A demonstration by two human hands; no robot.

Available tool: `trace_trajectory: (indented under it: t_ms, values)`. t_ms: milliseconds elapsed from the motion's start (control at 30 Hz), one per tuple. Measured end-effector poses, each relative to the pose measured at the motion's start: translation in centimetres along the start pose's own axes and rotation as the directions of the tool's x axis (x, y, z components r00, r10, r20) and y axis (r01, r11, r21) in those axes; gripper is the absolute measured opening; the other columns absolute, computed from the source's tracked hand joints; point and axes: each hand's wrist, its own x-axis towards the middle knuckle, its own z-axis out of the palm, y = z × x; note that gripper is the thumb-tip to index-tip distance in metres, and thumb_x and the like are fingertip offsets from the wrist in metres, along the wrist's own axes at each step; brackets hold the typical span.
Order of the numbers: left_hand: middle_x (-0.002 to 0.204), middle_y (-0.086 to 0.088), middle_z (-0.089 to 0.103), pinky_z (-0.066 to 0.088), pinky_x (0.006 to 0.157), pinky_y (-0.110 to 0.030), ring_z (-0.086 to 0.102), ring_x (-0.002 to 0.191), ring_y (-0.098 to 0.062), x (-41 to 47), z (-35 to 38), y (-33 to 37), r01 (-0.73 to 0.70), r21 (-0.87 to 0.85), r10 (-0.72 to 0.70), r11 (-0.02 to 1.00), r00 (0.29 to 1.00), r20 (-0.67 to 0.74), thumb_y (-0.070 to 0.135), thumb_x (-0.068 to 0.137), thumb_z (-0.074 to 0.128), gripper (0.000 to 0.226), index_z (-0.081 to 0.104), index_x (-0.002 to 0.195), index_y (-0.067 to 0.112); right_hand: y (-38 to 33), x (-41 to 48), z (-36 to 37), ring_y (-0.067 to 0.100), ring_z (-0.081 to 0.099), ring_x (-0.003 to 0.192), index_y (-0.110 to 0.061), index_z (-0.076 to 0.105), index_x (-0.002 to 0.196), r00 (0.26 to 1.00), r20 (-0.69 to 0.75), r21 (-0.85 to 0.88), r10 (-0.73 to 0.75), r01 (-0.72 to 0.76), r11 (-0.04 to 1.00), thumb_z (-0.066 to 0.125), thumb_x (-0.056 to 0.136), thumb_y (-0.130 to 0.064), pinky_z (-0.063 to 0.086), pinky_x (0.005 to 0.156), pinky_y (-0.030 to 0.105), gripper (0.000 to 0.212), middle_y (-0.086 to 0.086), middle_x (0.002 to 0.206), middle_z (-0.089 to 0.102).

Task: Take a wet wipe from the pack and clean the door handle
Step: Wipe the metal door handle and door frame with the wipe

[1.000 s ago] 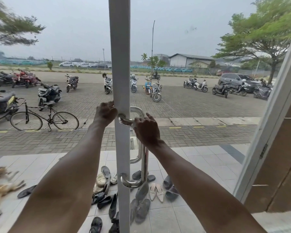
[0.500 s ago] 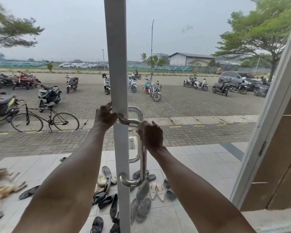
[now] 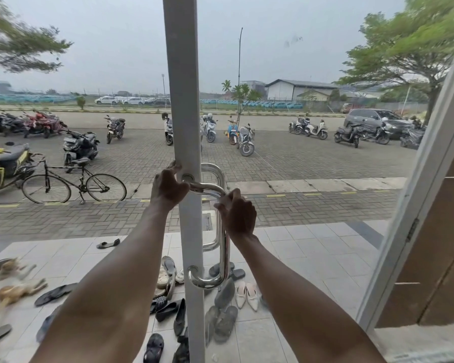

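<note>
A chrome D-shaped door handle [image 3: 224,260] is fixed to the white upright door frame [image 3: 183,100] of a glass door. My left hand [image 3: 168,189] grips the frame's left edge beside the handle's upper mount, fingers curled round it. At the handle's upper bend, where the bar turns downward, my right hand [image 3: 237,214] has its fingers wrapped round the bar. No wet wipe and no pack shows; anything inside my right palm is hidden.
A second chrome handle [image 3: 215,205] shows through the glass on the outer side. Outside, several shoes and sandals [image 3: 223,302] lie on the tiled porch. A bicycle [image 3: 72,184] and parked motorbikes stand beyond. A white door jamb [image 3: 414,195] slants at the right.
My right hand has slid from the handle's top horizontal part to the bend and a little down the bar. My left hand has stayed on the frame.
</note>
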Motion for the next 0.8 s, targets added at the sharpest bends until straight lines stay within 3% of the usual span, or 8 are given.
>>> trace_trajectory:
  t_ms: [100, 200, 300, 400, 533, 633, 733, 800]
  values:
    - [0.151, 0.003, 0.049, 0.034, 0.117, -0.032, 0.048, 0.136, -0.026, -0.3, 0.0, 0.1, -0.030, -0.005, 0.030, 1.000, 1.000, 0.008, 0.019, 0.083, 0.065, 0.054, 0.059, 0.137, 0.013, 0.6, -0.5, 0.0, 0.032, 0.069, 0.081, -0.016, 0.060, 0.096, 0.994, 0.038, 0.027, 0.102, -0.103, 0.994, 0.074, 0.076, -0.050, 0.053, 0.068, 0.035, 0.042, 0.008, 0.083, 0.073]
    - [0.140, 0.002, 0.060, 0.041, 0.110, -0.034, 0.055, 0.127, -0.029, -0.5, 0.0, 0.3, -0.044, -0.020, 0.044, 0.999, 0.999, 0.007, 0.023, 0.082, 0.066, 0.046, 0.064, 0.127, 0.017, -0.3, 0.0, -0.1, 0.035, 0.069, 0.082, -0.014, 0.063, 0.096, 0.995, 0.024, 0.008, 0.099, -0.099, 0.995, 0.072, 0.078, -0.045, 0.052, 0.069, 0.036, 0.037, 0.012, 0.084, 0.074]
    - [0.133, 0.001, 0.064, 0.042, 0.105, -0.032, 0.057, 0.124, -0.028, -0.5, 0.1, 0.4, -0.052, -0.027, 0.052, 0.998, 0.999, -0.001, 0.023, 0.082, 0.068, 0.039, 0.066, 0.121, 0.018, -1.8, 1.4, -0.8, 0.035, 0.069, 0.078, -0.014, 0.065, 0.093, 0.999, -0.023, -0.020, -0.033, 0.032, 0.999, 0.071, 0.080, -0.037, 0.052, 0.065, 0.036, 0.026, 0.013, 0.080, 0.073]
    - [0.140, -0.001, 0.057, 0.037, 0.106, -0.029, 0.052, 0.129, -0.027, -0.6, 0.2, 0.6, -0.089, -0.009, 0.089, 0.996, 0.996, -0.012, 0.019, 0.085, 0.067, 0.036, 0.067, 0.121, 0.017, -2.4, 2.1, -0.9, 0.033, 0.069, 0.079, -0.018, 0.066, 0.098, 0.989, 0.008, -0.043, -0.149, 0.150, 0.988, 0.075, 0.077, -0.037, 0.053, 0.067, 0.035, 0.030, 0.012, 0.082, 0.073]
    - [0.146, 0.003, 0.052, 0.032, 0.105, -0.022, 0.050, 0.132, -0.024, -0.4, 0.3, 0.5, -0.102, -0.035, 0.101, 0.994, 0.995, -0.013, 0.017, 0.086, 0.067, 0.041, 0.066, 0.128, 0.017, -0.4, 0.4, 0.2, 0.030, 0.070, 0.080, -0.020, 0.069, 0.096, 0.997, -0.025, 0.074, 0.077, -0.075, 0.994, 0.076, 0.074, -0.047, 0.053, 0.067, 0.034, 0.036, 0.008, 0.084, 0.075]
    - [0.148, 0.007, 0.050, 0.028, 0.103, -0.017, 0.049, 0.134, -0.022, -0.1, 0.5, 0.3, -0.061, -0.097, 0.060, 0.993, 0.998, -0.015, 0.016, 0.084, 0.068, 0.050, 0.063, 0.134, 0.020, 1.8, -1.5, 1.2, 0.027, 0.069, 0.078, -0.016, 0.073, 0.081, 0.966, 0.099, 0.169, 0.238, -0.252, 0.953, 0.075, 0.072, -0.047, 0.045, 0.062, 0.028, 0.033, 0.006, 0.079, 0.075]
    - [0.148, 0.008, 0.051, 0.030, 0.107, -0.020, 0.049, 0.135, -0.022, -0.1, 0.7, 0.5, -0.047, -0.121, 0.045, 0.992, 0.999, -0.018, 0.015, 0.083, 0.068, 0.050, 0.064, 0.132, 0.021, 2.7, -2.6, 1.7, 0.028, 0.071, 0.078, -0.014, 0.073, 0.074, 0.941, 0.212, 0.165, 0.262, -0.299, 0.940, 0.068, 0.072, -0.045, 0.049, 0.063, 0.030, 0.032, 0.005, 0.077, 0.075]
    - [0.147, 0.010, 0.052, 0.031, 0.108, -0.021, 0.050, 0.133, -0.021, 0.1, 0.7, 0.3, -0.053, -0.117, 0.052, 0.992, 0.999, -0.017, 0.015, 0.082, 0.068, 0.049, 0.065, 0.131, 0.021, 2.1, -2.1, 1.5, 0.030, 0.071, 0.080, -0.012, 0.073, 0.077, 0.953, 0.176, 0.140, 0.246, -0.271, 0.952, 0.069, 0.070, -0.043, 0.054, 0.067, 0.034, 0.032, 0.008, 0.080, 0.075]
